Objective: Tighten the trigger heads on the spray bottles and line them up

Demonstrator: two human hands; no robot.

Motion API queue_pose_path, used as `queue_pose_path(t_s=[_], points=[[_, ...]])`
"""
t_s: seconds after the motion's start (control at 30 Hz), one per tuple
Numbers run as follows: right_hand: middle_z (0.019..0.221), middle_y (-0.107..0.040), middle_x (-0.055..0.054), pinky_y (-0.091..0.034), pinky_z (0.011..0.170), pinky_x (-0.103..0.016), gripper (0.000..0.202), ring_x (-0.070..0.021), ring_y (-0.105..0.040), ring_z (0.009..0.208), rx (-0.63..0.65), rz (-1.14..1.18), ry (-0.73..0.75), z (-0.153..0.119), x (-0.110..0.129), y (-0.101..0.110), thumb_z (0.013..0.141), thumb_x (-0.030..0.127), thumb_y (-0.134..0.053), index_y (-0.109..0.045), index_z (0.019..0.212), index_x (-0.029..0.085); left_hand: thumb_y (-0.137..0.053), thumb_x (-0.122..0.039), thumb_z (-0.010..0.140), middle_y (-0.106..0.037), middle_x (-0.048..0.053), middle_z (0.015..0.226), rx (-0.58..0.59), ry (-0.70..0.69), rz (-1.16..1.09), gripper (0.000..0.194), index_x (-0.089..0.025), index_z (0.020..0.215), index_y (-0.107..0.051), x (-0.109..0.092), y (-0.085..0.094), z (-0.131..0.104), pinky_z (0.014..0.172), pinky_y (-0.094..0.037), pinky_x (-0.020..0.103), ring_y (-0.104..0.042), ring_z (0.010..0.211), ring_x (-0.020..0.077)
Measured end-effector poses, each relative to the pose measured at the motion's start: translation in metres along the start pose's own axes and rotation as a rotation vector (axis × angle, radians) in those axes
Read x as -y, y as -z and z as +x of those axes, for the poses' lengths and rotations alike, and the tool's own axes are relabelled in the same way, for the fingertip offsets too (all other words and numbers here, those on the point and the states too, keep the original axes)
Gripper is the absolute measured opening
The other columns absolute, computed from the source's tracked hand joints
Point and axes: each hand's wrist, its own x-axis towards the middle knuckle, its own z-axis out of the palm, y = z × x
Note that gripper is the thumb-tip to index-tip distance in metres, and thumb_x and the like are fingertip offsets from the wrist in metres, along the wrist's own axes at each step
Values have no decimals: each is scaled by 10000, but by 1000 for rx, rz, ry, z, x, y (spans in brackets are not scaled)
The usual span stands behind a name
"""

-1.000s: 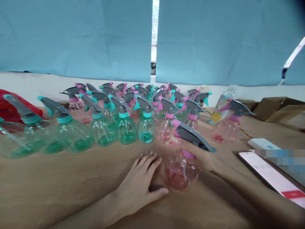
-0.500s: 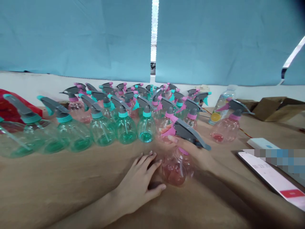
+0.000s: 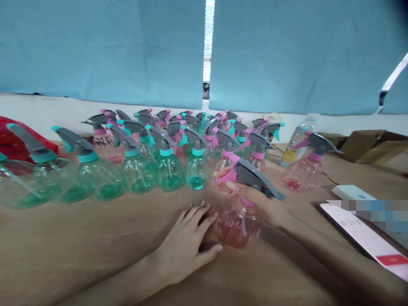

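A clear pink spray bottle (image 3: 236,229) with a grey and pink trigger head stands upright in front of me. Around its neck, just under the trigger head, my right hand (image 3: 255,193) is wrapped, with fingertips showing at the left by the pink trigger. My left hand (image 3: 191,238) lies flat on the brown table, fingers spread, close to the bottle's left side and holding nothing. Right behind stands a row of green spray bottles (image 3: 170,174), with another pink spray bottle (image 3: 222,165) partly hidden by my right hand.
Several more spray bottles crowd the back of the table (image 3: 95,238). To the right are a lone pink spray bottle (image 3: 302,172), a drink bottle (image 3: 298,140), cardboard boxes (image 3: 363,144), a white box (image 3: 353,192) and a phone (image 3: 360,233). A red bag (image 3: 25,136) lies far left.
The view has shifted very slightly. Both hands keep their places, the right one still around the pink spray bottle's neck.
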Motion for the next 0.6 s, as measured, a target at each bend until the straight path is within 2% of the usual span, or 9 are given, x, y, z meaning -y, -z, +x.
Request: queue_pose_path(t_s=[0.6], points=[[781,-645,-2,-465,727,-356,186,-195,-594,772,-20,70,-45,1,4,0,775,388,-615,-642,930,287,-519,-496,860,-396,136,1395,19,6,6,520,-161,1258,-507,-1,0,0,1017,-283,489,-336,1275,323]])
